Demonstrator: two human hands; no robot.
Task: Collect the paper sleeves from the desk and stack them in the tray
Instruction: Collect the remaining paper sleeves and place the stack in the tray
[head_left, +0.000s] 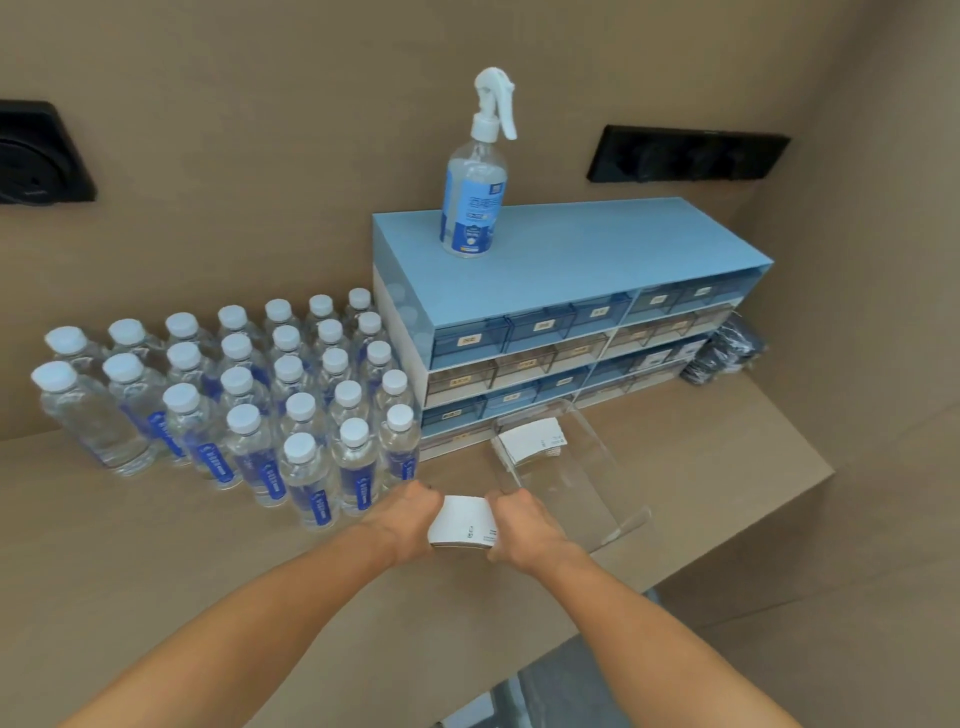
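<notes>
Paper sleeves, a white flattened stack (464, 522) with small printed marks, pinched from both ends between left hand (410, 519) and right hand (522, 527), fingers of each curled tight around the stack's short edges; held just above the matte brown desk (156, 545), just near-left of the clear, glossy plastic tray (587, 493); a second white sleeve pile (532, 440) already lying at the tray's far end. Smooth tan wall behind, two black rectangular panels set into it; desk's right edge cut at an angle, near edge dropping to a grey floor. Open desk at near left and to the right of the tray; far left filled by rows of clear water bottles with white caps and blue labels (249, 395); far right by a blue and white drawer cabinet with translucent fronts (571, 322), touching the tray's far end; clear spray bottle with white trigger (475, 171) upright on its flat top; dark bundle (722, 353) at the cabinet's right end, too blurred to identify.
</notes>
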